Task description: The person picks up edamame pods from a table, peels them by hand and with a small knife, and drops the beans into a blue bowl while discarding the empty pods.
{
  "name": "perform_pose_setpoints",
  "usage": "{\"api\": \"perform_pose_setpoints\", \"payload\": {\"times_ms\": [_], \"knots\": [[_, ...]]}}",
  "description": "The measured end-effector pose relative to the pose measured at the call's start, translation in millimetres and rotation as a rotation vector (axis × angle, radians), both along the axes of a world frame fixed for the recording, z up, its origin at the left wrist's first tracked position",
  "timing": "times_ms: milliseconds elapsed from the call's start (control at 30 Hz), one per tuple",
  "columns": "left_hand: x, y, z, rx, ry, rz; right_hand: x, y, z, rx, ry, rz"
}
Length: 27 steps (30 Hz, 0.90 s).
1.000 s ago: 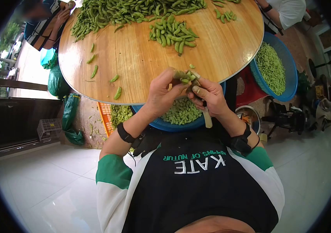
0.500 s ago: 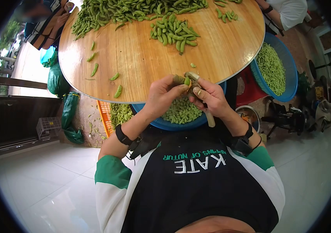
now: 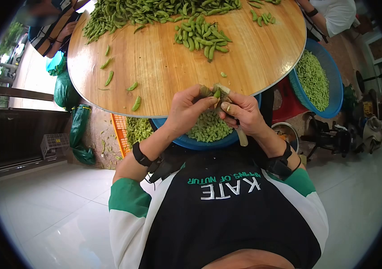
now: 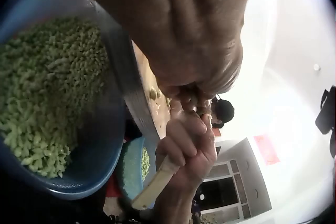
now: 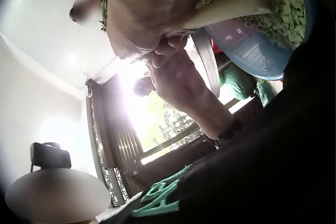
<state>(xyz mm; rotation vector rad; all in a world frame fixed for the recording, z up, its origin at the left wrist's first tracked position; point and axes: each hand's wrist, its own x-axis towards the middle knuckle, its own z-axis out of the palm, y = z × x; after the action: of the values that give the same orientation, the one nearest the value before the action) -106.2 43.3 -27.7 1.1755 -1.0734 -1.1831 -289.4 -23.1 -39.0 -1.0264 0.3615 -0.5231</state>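
- Head view: pinches a short green bean pod (image 3: 217,94) in the thumb and fingers of the left hand (image 3: 187,110), between both hands, near the edge of a round wooden table (image 3: 155,89).
- Points roughly away from the body along the pod's long axis.
- Grips a straight cream-coloured handle (image 3: 243,138) in the right hand (image 3: 247,115), directing its butt toward the body.
- Left wrist view: reveals fingers curled around that handle, largely covered in the head view; cannot make out the pod.

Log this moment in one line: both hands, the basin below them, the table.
left hand: pinches green pod | right hand: grips pale handle | blue basin: holds beans | table: bears piled pods
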Motion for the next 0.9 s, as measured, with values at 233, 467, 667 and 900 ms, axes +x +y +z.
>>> {"api": "perform_pose_setpoints", "payload": {"times_ms": [233, 467, 667, 900], "knots": [[6.5, -3.4, 6.1, 0.351, 0.655, -0.163, -3.2, -7.4, -5.3, 0.102, -0.116, 0.128], [1.8, 0.9, 1.3, 0.312, 0.243, -0.117, -1.5, 1.0, -6.9, -0.741, 0.146, -0.112], [11.4, 11.6, 3.4, -0.066, -0.331, 0.081, -4.3, -10.9, 2.9, -0.582, 0.29, -0.121], [96.6, 30.4, 15.6, -0.129, -1.111, 0.442, 13.5, -51.2, 4.4, -1.319, 0.627, -0.509]]}}
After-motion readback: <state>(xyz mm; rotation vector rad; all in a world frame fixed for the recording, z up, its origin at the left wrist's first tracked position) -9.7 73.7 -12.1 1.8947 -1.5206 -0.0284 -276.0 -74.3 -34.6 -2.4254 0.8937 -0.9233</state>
